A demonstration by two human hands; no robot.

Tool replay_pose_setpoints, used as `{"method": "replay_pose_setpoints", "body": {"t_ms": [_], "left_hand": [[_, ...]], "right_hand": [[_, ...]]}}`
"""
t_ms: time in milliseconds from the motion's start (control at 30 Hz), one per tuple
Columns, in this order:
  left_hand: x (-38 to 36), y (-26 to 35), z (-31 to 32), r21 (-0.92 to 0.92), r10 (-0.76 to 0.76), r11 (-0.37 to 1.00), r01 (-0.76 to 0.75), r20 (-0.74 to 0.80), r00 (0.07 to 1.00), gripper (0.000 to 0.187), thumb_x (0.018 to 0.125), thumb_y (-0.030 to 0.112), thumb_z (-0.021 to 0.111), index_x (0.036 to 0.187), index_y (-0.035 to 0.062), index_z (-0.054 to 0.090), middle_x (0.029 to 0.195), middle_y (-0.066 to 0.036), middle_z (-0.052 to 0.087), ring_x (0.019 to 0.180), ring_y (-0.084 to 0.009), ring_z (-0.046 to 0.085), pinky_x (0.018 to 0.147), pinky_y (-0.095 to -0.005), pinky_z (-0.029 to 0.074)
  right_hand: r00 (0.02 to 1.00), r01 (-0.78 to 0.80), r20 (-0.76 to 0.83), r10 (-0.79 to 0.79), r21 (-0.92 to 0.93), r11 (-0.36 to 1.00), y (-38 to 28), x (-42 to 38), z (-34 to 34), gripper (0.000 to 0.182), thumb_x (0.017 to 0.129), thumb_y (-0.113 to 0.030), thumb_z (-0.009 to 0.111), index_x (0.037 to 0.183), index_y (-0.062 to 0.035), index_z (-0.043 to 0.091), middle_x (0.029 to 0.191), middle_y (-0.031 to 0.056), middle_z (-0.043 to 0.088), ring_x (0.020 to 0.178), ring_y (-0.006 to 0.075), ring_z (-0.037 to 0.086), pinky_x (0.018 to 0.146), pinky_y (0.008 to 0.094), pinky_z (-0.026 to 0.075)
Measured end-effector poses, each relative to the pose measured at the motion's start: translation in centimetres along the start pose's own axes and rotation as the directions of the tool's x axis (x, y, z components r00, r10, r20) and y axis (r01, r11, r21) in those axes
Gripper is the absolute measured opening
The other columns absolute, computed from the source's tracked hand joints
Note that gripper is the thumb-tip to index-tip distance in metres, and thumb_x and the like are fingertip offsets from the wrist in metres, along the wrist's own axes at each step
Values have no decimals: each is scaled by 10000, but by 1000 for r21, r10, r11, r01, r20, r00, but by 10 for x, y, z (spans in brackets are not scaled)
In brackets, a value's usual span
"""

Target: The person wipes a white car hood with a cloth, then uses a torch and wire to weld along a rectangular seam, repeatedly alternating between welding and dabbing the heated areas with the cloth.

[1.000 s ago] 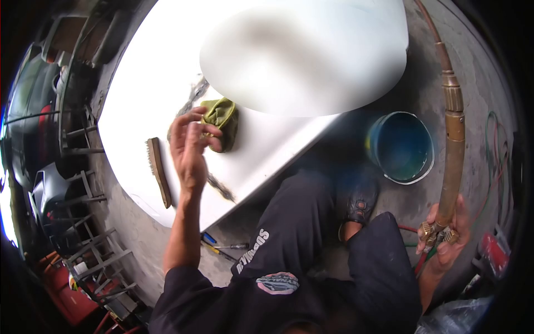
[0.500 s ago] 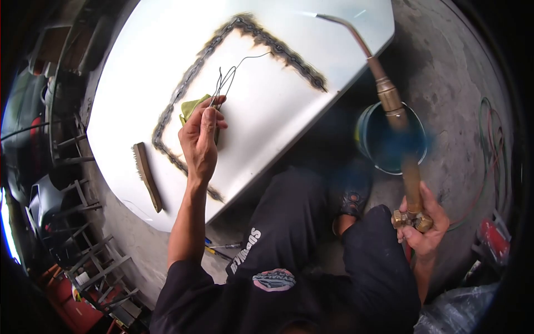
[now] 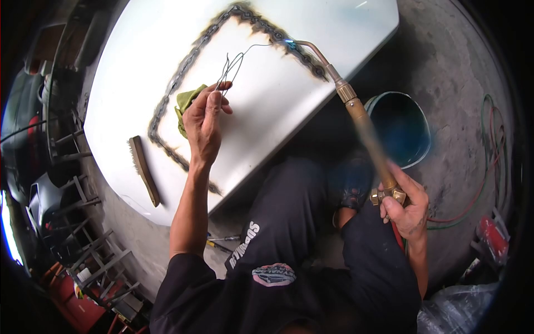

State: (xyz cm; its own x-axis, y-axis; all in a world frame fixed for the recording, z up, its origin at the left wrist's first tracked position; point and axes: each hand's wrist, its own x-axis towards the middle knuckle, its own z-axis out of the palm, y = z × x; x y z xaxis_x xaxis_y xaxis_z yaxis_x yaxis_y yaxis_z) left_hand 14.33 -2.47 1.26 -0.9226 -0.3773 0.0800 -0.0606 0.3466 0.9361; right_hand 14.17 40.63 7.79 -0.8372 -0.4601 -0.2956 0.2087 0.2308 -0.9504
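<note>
My left hand point(image 3: 206, 119) is closed in a pinch on a thin, looped metal wire point(image 3: 238, 62). The wire's free end reaches a scorched, beaded seam point(image 3: 192, 67) on a white panel point(image 3: 267, 117). A crumpled green cloth point(image 3: 182, 114) shows beside and behind that hand, over the panel. Wrapped round the valve end of a brass gas torch point(image 3: 364, 129) is my right hand point(image 3: 410, 205). The torch's bent tip points left, and a small blue-white flame point(image 3: 288, 41) glows right at the seam, close to the wire's end.
A wooden wire brush point(image 3: 144, 173) lies on the panel's left part. Beyond the panel's right edge, a bucket point(image 3: 424, 142) stands on the concrete floor. Red and green hoses point(image 3: 489, 161) run along the right. Metal stands point(image 3: 100, 250) are at lower left.
The torch has swung left and down, bringing its tip from near the panel's far edge to the seam. My right hand has shifted left and up. My left hand still pinches the wire.
</note>
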Motion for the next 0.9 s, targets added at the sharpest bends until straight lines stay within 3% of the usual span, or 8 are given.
{"method": "replay_pose_setpoints", "body": {"t_ms": [167, 233, 433, 900], "left_hand": [[-1, -1, 2, 18, -10, 1000, 10, -7, 1000, 460, 1129, 362, 540, 915, -4, 719, 1045, -167, 757, 1103, -230, 699, 1037, -404, 475], [0, 1, 3, 10, -7, 1000, 7, -2, 1000, 467, 1131, 369, 535, 900, 7, 718, 933, -130, 735, 1198, -265, 682, 1069, -418, 457], [-1, 2, 3, 14, -25, 1000, 25, 2, 1000, 473, 1134, 381, 525, 894, 25, 723, 772, -62, 653, 1269, -285, 664, 1094, -441, 451], [-1, -3, 2, -16, -32, 999, 33, 16, 999, 472, 1131, 389, 533, 901, 23, 724, 790, -68, 672, 1262, -286, 661, 1095, -444, 454]], "right_hand": [[1000, -24, -1, 24, 4, 1000, 1, 5, 3, 704, 826, 39, 696, 1517, -8, 572, 1051, 125, 695, 620, 82, 615, 581, 235, 517], [999, -30, -12, 30, -43, 999, -1, 7, 6, 740, 806, 107, 712, 1520, -30, 577, 1046, 118, 695, 631, 78, 617, 584, 238, 522], [999, -44, -30, 42, -57, 997, -1, 8, 10, 770, 805, 185, 707, 1521, -72, 588, 1036, 96, 699, 635, 74, 620, 562, 231, 515], [997, -70, -27, 68, -91, 993, -4, 10, 11, 739, 824, 153, 710, 1518, -71, 591, 1036, 104, 697, 641, 73, 623, 542, 229, 520]]}}
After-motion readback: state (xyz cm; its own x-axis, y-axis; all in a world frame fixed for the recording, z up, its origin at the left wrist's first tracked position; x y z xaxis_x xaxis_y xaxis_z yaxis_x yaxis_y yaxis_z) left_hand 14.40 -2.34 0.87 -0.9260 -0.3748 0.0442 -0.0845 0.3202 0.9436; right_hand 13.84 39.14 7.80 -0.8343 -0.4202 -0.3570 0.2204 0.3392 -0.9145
